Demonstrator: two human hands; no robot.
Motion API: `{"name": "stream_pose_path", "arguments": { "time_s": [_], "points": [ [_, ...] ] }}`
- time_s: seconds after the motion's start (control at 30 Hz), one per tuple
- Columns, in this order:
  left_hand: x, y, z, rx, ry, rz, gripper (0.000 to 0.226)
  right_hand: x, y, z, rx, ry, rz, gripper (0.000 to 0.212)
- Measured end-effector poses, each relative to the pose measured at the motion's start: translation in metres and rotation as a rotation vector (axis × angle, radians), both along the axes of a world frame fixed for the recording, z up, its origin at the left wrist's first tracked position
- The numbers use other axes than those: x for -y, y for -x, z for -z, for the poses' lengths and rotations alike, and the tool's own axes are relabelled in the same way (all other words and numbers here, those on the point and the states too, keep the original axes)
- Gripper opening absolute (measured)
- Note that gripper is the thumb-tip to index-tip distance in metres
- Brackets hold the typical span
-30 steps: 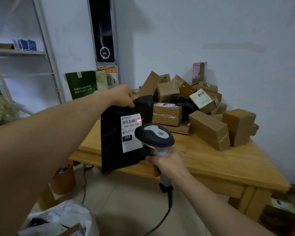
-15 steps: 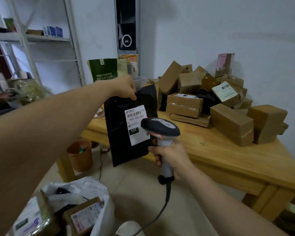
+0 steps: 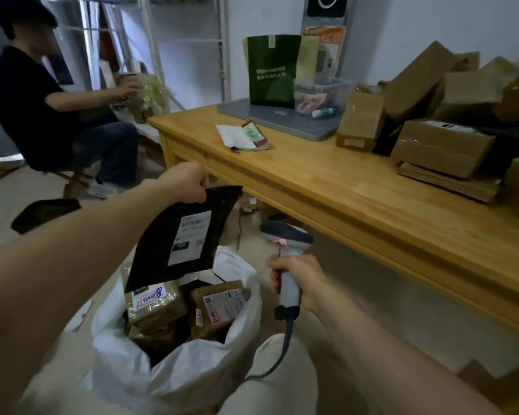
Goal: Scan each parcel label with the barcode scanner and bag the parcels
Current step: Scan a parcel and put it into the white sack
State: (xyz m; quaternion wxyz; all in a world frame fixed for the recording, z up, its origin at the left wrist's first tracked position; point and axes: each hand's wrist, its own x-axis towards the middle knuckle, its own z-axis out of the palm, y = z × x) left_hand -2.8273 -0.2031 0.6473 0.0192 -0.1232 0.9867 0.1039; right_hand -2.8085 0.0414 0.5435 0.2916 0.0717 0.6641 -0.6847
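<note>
The left hand (image 3: 186, 182) pinches the top corner of the black parcel (image 3: 159, 250), whose white label (image 3: 192, 235) reads "102", above the open white sack (image 3: 192, 369) at 6 o'clock. The right hand (image 3: 298, 278) grips the barcode scanner (image 3: 286, 235) at the parcel's 3 o'clock.

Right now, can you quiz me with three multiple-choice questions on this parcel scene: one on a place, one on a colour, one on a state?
1. Where is the black parcel?
A. On the floor
B. On a shelf
C. Above the open white sack

2. What colour is the tall bag standing on the table?
A. Green
B. Red
C. Blue

3. What is the right hand doing?
A. Hanging empty
B. Gripping the scanner
C. Pressing a box

Answers:
1 C: the left hand holds it by its top edge over the sack's mouth.
2 A: its face is dark green with pale print.
3 B: its fingers curl round the scanner's handle.
</note>
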Motion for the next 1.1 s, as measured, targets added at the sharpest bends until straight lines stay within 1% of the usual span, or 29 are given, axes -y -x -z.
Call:
{"name": "stream_pose_path", "arguments": {
  "time_s": [0.07, 0.2, 0.33, 0.4, 0.47, 0.57, 0.67, 0.77, 0.87, 0.93, 1.03, 1.1],
  "points": [
    [0.017, 0.005, 0.022, -0.029, 0.046, -0.003, 0.016, 0.014, 0.010, 0.019, 0.013, -0.049, -0.006, 0.009],
    [0.040, 0.025, 0.053, -0.098, 0.086, 0.052, 0.028, 0.038, 0.041, 0.050, 0.067, -0.180, -0.007, 0.008],
    [0.053, 0.055, 0.085, -0.053, 0.118, 0.151, 0.032, 0.057, 0.082, 0.080, 0.098, -0.321, -0.021, 0.021],
    [0.053, 0.069, 0.100, -0.012, 0.126, 0.204, 0.033, 0.064, 0.100, 0.094, 0.100, -0.401, -0.037, 0.019],
    [0.053, 0.084, 0.107, 0.004, 0.171, 0.239, 0.034, 0.072, 0.114, 0.107, 0.120, -0.439, -0.052, 0.021],
    [0.061, 0.109, 0.102, 0.013, 0.236, 0.263, 0.036, 0.085, 0.133, 0.126, 0.156, -0.480, -0.095, 0.038],
    [0.069, 0.124, 0.091, 0.022, 0.252, 0.268, 0.035, 0.097, 0.144, 0.145, 0.249, -0.495, -0.117, 0.052],
    [0.072, 0.128, 0.088, 0.040, 0.185, 0.273, 0.035, 0.102, 0.150, 0.158, 0.314, -0.453, -0.110, 0.053],
    [0.070, 0.128, 0.099, 0.100, 0.149, 0.282, 0.033, 0.106, 0.151, 0.160, 0.343, -0.434, -0.129, 0.057],
    [0.068, 0.125, 0.107, 0.142, 0.159, 0.285, 0.030, 0.108, 0.151, 0.162, 0.341, -0.398, -0.139, 0.057],
    [0.065, 0.117, 0.114, 0.220, 0.144, 0.316, 0.029, 0.104, 0.154, 0.164, 0.341, -0.376, -0.033, 0.055],
    [0.063, 0.109, 0.121, 0.357, 0.142, 0.338, 0.027, 0.099, 0.153, 0.160, 0.305, -0.348, 0.023, 0.041]
  ]
}}
